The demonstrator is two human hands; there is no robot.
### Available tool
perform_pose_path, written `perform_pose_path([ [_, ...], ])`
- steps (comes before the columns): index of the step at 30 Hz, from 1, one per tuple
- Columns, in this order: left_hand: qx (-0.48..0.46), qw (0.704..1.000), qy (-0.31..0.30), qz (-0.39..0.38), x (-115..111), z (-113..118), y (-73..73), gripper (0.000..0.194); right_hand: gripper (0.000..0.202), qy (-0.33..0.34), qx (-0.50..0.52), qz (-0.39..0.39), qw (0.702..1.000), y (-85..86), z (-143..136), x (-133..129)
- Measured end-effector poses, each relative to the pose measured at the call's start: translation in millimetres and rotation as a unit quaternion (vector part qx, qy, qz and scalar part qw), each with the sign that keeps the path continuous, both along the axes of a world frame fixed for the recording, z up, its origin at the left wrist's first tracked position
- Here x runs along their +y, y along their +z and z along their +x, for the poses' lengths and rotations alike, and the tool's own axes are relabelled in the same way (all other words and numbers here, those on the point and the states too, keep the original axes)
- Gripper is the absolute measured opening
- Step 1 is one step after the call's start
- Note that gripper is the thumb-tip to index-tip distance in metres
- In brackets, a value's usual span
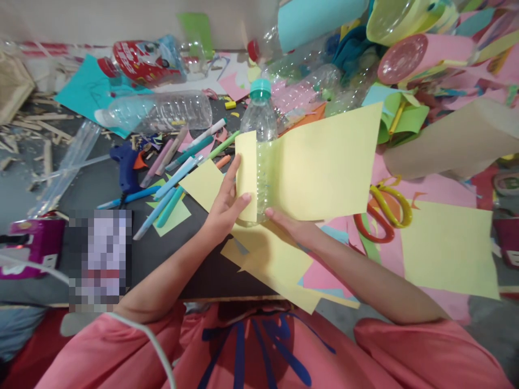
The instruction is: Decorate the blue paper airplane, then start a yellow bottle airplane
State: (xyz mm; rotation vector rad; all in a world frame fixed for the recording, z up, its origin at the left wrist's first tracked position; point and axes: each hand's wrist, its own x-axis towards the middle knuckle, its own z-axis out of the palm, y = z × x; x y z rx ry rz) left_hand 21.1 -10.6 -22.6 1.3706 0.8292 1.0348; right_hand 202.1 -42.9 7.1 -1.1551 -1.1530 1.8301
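A clear plastic bottle (261, 121) with a green cap stands upright in front of me. Pale yellow paper (328, 162) goes round behind it, one narrow edge folded forward on the left and a wide sheet spreading to the right. My left hand (229, 202) grips the folded edge and the bottle's left side, thumb in front. At the lower right of the bottle is my right hand (294, 227), its thumb near the base; its other fingers are hidden behind the paper. Loose yellow paper pieces (279, 254) lie beneath the bottle.
Left of the bottle lie several markers (174, 178), a blue glue gun (125, 165) and an empty bottle (162, 111). Scissors (383, 210) and a yellow sheet (448, 248) are on the right. A cardboard tube (450, 140) and paper-wrapped bottles crowd the back right.
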Motion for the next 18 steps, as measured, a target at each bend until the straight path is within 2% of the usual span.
perform_pose_path([
  [4,0.007,1.0,0.002,-0.003,0,-1,2.2,0.076,0.064,0.007,0.0,-0.014,1.0,-3.9,0,-1],
  [9,0.015,1.0,-0.016,-0.017,-1,-2,0.2,0.079,0.064,-0.095,-0.013,-0.008,0.995,-10.2,-1,-5],
  [12,0.041,0.999,-0.014,-0.008,-2,-4,-3.7,0.082,0.069,-0.136,-0.016,0.004,0.991,-8.4,-3,-6],
  [15,0.067,0.998,-0.003,0.023,-2,-5,-7.7,0.081,0.069,-0.13,-0.015,-0.007,0.991,-6.5,-3,-5],
  [18,0.074,0.996,-0.001,0.042,-2,-6,-10.4,0.078,0.061,-0.109,0.001,-0.057,0.992,-13.1,-1,-6],
])
